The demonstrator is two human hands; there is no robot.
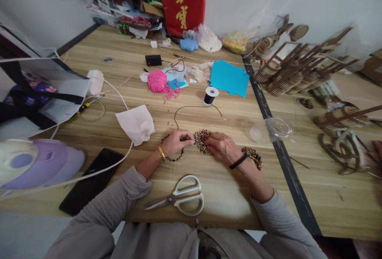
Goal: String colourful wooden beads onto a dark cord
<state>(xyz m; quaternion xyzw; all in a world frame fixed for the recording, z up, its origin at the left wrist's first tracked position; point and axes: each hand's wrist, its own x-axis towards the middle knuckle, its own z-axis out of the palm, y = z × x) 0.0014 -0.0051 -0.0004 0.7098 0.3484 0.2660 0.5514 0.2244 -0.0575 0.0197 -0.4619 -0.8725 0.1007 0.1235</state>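
Note:
Colourful beads point(201, 141) lie in a pile on the wooden table between my hands. My left hand point(176, 143), with a gold bangle at the wrist, is pinched at the pile's left edge; what it holds is too small to name. A strand of dark beads point(179, 156) curves beside and below it. My right hand point(222, 146), wearing a black band, has its bent fingertips on the pile's right side. More beads point(252, 157) lie by my right wrist. A dark cord point(191, 106) loops above my left hand, near a spool of black cord point(210, 95).
Scissors point(182, 196) lie near the front edge. A phone point(91, 181), a white cable and a crumpled tissue point(135, 123) are on the left. Pink yarn point(157, 80) and blue sheets point(229, 78) lie farther back. Woven wooden items point(298, 72) stand at right.

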